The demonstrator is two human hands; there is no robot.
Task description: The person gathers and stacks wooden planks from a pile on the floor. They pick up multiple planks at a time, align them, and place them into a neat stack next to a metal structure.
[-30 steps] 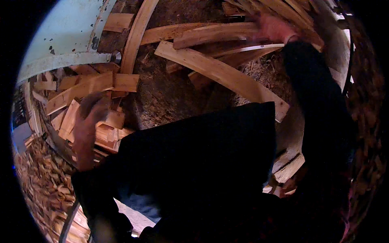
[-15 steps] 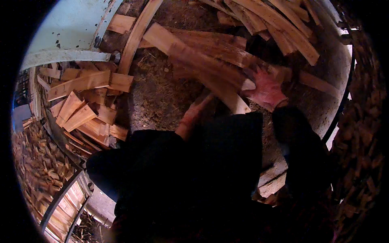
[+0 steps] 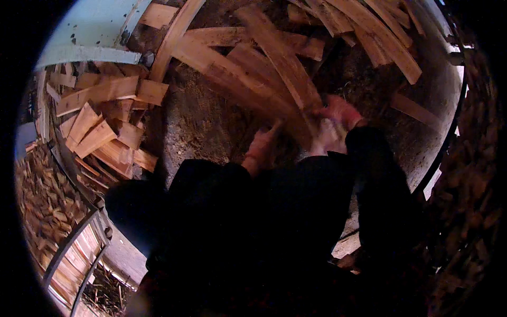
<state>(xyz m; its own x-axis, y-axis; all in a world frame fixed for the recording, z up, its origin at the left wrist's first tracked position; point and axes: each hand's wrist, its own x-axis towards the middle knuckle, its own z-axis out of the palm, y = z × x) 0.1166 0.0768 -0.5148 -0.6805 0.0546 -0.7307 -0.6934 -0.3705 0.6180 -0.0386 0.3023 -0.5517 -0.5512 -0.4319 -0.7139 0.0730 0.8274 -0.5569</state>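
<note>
A long wooden board [image 3: 232,74] slants from the upper left down toward my lap. My left hand [image 3: 260,148] is at its near lower edge, fingers bent against the board and partly hidden. Across it lies a second wooden board [image 3: 280,55], its near end at my right hand [image 3: 340,113]. The right fingers are closed around that end, though motion blurs them. A shorter board [image 3: 253,61] shows between the two, and another board [image 3: 216,36] lies crosswise behind them.
Stacked short boards [image 3: 113,95] lie at the left, below a pale blue metal panel [image 3: 84,31]. Several long slats [image 3: 369,31] spread at the far right. A narrow slat [image 3: 417,110] lies on the dirt floor [image 3: 195,127]. Piles of wood pieces [image 3: 47,195] stand at the left and right edges.
My right hand has closed from a spread reach and drawn slightly nearer, swinging a second board across the first. My left hand has moved slightly right. The view has shifted a little.
</note>
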